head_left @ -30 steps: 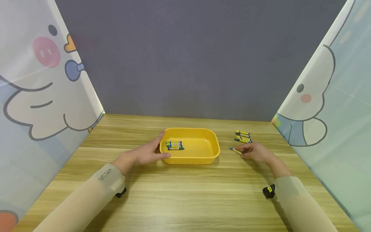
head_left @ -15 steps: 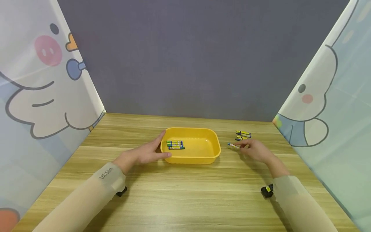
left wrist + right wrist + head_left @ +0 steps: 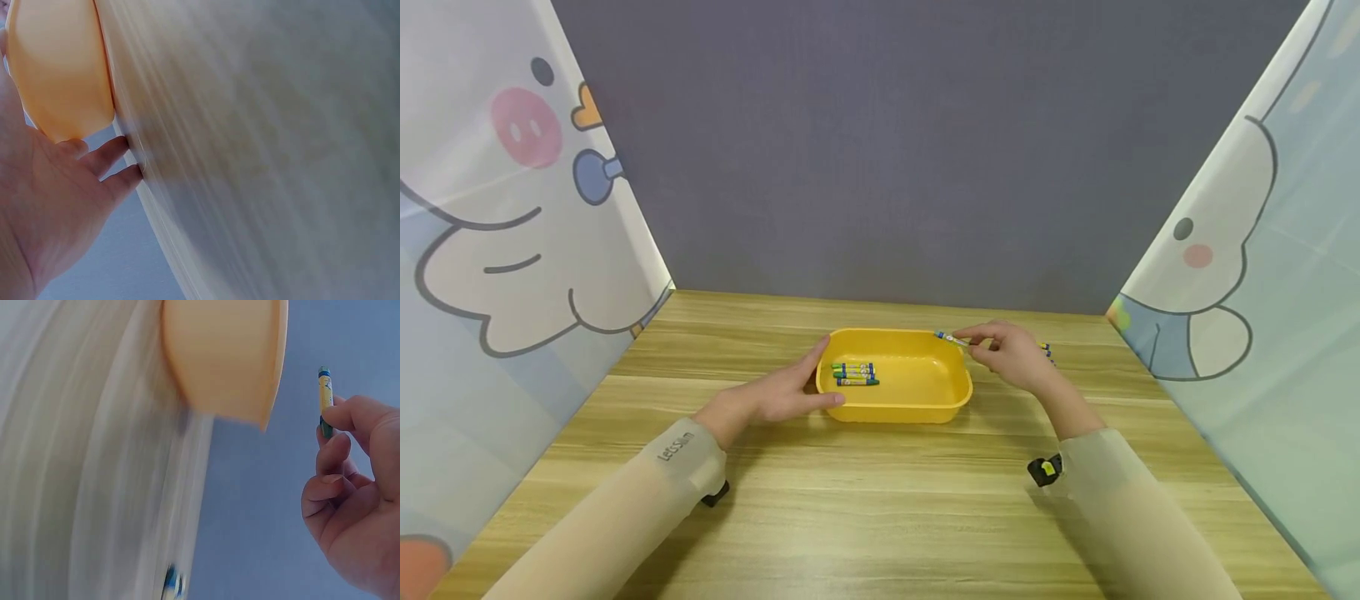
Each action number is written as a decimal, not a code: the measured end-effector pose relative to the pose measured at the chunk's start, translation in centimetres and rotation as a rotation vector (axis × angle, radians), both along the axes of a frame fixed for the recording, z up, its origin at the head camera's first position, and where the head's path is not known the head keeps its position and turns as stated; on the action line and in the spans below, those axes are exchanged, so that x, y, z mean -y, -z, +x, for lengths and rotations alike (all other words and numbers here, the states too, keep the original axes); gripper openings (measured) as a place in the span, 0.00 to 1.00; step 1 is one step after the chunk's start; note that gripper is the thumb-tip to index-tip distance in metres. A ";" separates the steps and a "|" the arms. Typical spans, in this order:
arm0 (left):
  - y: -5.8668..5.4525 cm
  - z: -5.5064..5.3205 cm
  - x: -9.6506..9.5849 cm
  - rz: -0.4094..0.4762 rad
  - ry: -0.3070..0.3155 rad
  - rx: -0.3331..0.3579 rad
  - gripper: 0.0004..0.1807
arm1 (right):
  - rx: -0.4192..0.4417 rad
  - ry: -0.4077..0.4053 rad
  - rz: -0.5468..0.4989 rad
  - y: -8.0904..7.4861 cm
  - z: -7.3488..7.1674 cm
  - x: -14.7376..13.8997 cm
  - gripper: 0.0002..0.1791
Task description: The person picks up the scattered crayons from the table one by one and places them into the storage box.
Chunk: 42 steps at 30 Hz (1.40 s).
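Note:
A yellow plastic basin (image 3: pixel 895 413) stands on the table, with several green-toned crayons (image 3: pixel 856 375) side by side at its left end. Around that left end my left hand (image 3: pixel 778 395) holds the basin, thumb on the front rim and a finger at the back corner. My right hand (image 3: pixel 1011 354) pinches one crayon (image 3: pixel 951 338) between thumb and fingers over the basin's back right corner. In the right wrist view this crayon (image 3: pixel 325 394) has a yellow wrapper, blue bands and green ends, and is raised above the rim.
Behind the right hand, more crayons (image 3: pixel 1047 350) lie on the wooden table (image 3: pixel 880 508), mostly hidden by it. A dark grey panel (image 3: pixel 880 167) rises at the back. Cartoon-printed cloths (image 3: pixel 482 275) flank both sides.
My right hand has lifted the crayon from the table and carried it left and back to the basin's rim. The left hand stays on the basin.

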<state>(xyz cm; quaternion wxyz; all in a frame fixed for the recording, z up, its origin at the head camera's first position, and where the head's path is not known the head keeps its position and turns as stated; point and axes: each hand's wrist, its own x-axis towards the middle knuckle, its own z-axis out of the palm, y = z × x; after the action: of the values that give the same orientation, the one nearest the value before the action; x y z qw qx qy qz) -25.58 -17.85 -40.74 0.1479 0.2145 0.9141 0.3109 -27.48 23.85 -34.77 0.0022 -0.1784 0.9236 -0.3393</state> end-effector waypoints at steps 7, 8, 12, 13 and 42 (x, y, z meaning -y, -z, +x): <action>-0.2 0.1 -0.1 0.015 0.004 -0.005 0.67 | 0.026 -0.087 -0.014 0.5 -0.4 5.4 0.17; -0.2 0.1 -0.1 0.019 0.005 -0.005 0.67 | 0.035 -0.099 -0.010 0.8 -0.5 6.2 0.17; -0.3 0.1 -0.1 0.006 0.006 -0.012 0.67 | 0.072 -0.159 -0.011 2.2 -0.8 9.0 0.17; -0.4 0.2 -0.2 -0.004 0.004 -0.016 0.67 | 0.077 -0.172 -0.010 2.6 -0.9 9.7 0.16; -0.2 0.2 -0.1 0.005 -0.007 0.003 0.67 | 0.228 -0.140 -0.026 5.5 -0.9 14.3 0.13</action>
<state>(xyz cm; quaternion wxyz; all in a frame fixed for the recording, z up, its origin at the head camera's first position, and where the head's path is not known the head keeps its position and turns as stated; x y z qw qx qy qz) -25.42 -17.80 -40.54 0.1475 0.2112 0.9138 0.3140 -28.41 9.54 -40.31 0.1287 -0.2027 0.8981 -0.3684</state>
